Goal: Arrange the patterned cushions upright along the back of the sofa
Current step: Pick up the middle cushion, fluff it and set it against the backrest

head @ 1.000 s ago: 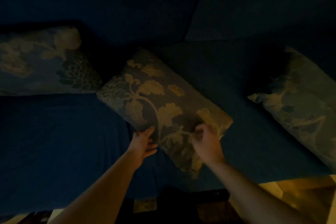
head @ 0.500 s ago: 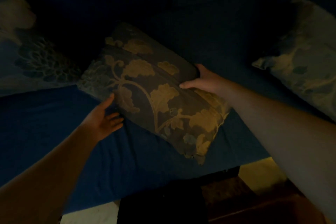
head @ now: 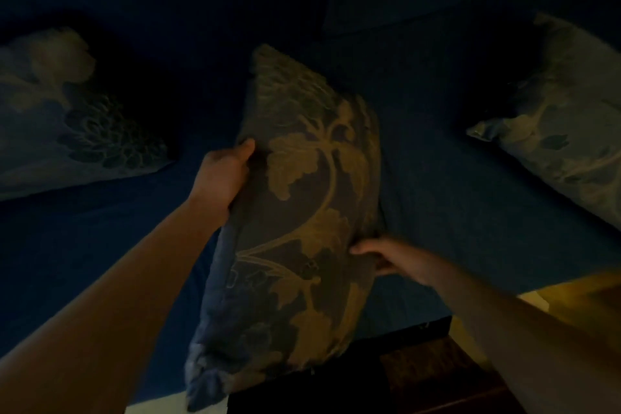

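Observation:
A dark cushion with a gold leaf pattern (head: 302, 212) is lifted off the blue sofa seat (head: 470, 212), its long side running toward me. My left hand (head: 223, 175) grips its left edge, thumb on the front face. My right hand (head: 393, 257) holds its right edge lower down. A second patterned cushion (head: 67, 118) lies at the far left against the sofa back (head: 201, 10). A third patterned cushion (head: 564, 118) lies tilted at the right. The room is very dim.
The sofa's front edge runs along the bottom, with a dark piece of furniture (head: 420, 376) below it. A lit yellowish floor patch (head: 554, 296) shows at the lower right. Blue seat fabric stretches between the cushions.
The middle cushion has been raised from lying flat and turned lengthwise toward me. My left hand now grips its left edge and my right hand has shifted down to its right edge.

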